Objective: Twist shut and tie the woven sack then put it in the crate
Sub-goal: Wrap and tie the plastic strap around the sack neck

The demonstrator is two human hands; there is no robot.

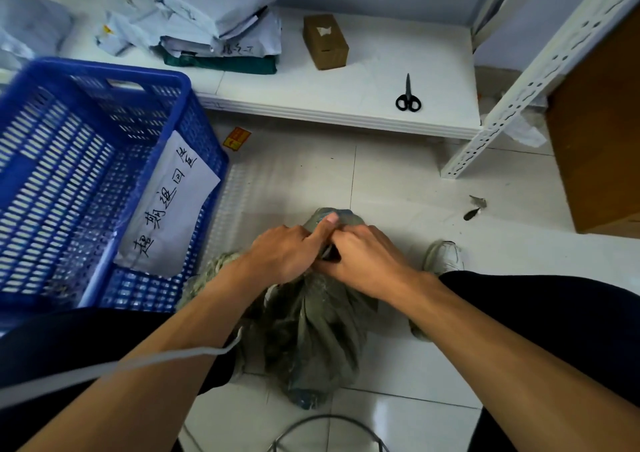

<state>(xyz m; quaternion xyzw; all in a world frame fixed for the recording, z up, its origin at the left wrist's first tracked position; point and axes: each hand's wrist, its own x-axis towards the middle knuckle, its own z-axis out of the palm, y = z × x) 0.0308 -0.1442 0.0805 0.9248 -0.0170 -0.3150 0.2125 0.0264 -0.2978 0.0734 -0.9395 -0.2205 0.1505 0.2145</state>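
"Head view: where is the woven sack (311, 330)?"

"On the pale tiled floor (398, 188), upright between the person's knees. It is grey-green, creased into folds that run up to a bunched neck. It sits to the right of the blue crate (86, 67), outside it."

"And the hands?"

"Both are at the neck, touching each other. The left hand (280, 254) has its fingers curled round the gathered fabric, with the thumb stretched forward along the top of the bunch. The right hand (363, 261) wraps the neck from the other side, fingers tucked under and gripping the sack. Whether a knot is in place, I cannot tell; the hands cover it."

"What is in the crate?"

"A white sheet with handwriting (169, 202) leans against its inner wall."

"Anything else around?"

"Black scissors (408, 96) lie closed on a low white platform (346, 81) beyond the sack. A small cardboard box (325, 41) and a pile of grey mailer bags (214, 18) sit further back on it. A white shoe (443, 257) shows just right of the right hand, and a white cord (138, 361) crosses the left forearm."
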